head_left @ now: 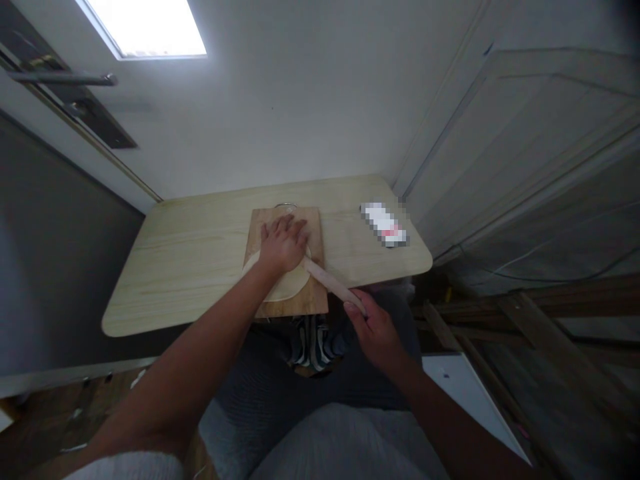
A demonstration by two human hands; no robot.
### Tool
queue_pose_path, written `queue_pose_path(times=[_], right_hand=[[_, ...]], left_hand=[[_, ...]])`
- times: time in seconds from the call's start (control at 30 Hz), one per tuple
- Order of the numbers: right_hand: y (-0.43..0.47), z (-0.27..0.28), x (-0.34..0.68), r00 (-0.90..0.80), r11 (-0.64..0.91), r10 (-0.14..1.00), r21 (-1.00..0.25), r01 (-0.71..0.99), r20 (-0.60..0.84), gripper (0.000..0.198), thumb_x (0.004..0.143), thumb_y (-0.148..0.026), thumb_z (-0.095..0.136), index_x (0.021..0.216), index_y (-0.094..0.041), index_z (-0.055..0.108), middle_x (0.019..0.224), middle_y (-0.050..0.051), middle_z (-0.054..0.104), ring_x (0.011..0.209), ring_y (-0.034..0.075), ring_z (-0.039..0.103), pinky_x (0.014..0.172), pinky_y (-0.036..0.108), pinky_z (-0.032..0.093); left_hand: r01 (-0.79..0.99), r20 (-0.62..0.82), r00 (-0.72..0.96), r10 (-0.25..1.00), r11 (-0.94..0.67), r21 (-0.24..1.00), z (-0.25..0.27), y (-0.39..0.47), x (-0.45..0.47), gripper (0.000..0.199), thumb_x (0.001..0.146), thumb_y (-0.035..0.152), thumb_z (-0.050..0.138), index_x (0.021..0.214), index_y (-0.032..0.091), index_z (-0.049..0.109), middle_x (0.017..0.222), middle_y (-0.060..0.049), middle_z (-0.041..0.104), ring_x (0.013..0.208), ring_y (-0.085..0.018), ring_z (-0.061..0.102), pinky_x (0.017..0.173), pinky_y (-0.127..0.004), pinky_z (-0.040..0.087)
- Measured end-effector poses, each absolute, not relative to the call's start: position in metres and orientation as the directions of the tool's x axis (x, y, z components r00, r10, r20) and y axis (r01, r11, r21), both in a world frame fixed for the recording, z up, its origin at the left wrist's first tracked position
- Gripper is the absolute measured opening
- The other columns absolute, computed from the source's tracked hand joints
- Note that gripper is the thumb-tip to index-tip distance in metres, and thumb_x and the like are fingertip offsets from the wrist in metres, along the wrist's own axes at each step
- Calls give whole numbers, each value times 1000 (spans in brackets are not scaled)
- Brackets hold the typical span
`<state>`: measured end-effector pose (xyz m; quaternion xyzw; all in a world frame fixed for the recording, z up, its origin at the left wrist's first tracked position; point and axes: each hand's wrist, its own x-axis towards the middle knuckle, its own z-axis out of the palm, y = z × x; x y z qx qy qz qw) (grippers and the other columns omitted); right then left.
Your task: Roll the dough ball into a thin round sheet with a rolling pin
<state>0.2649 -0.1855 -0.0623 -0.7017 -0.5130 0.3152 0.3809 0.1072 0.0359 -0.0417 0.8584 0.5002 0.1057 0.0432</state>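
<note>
A flat round sheet of dough (287,285) lies on a wooden cutting board (315,301), its near left part hidden behind my left forearm. My left hand (284,243) rests palm down over the far part of the dough and board, fingers spread, with nothing seen in its grasp. My right hand (373,323) is wrapped around the near end of a pale wooden rolling pin (333,280). The pin slants up to the left, and its far end reaches the dough's right edge beside my left hand.
The board sits at the front edge of a light wooden table (190,253). A blurred-out phone-like object (385,225) lies on the table's right side. Behind stands a white door with a metal handle (65,79). Wooden slats (540,320) are at the lower right.
</note>
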Motion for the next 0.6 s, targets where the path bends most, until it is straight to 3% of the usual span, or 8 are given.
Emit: queue_pose_path(times=[0.3,0.6], right_hand=[[-193,-69,255,223,-129,975,-860,495,-18,41,101,-45,43,132,-22,56,122,7,69,112,22,65,96,34,48],[-187,-69,262,253,-192,965,-845,499,-70,41,100,-49,44,128,-23,59,114,6,72,101,23,69,88,34,49]], left_hand=[[847,132,491,861,-507,157,-43,26,91,55,104,48,16,147,34,48,158,-6,42,148,-28,31,119,-64,18],[841,143,495,857,-514,169,-43,33,101,53,104,47,18,145,35,49,157,-5,43,148,-29,31,119,-65,18]])
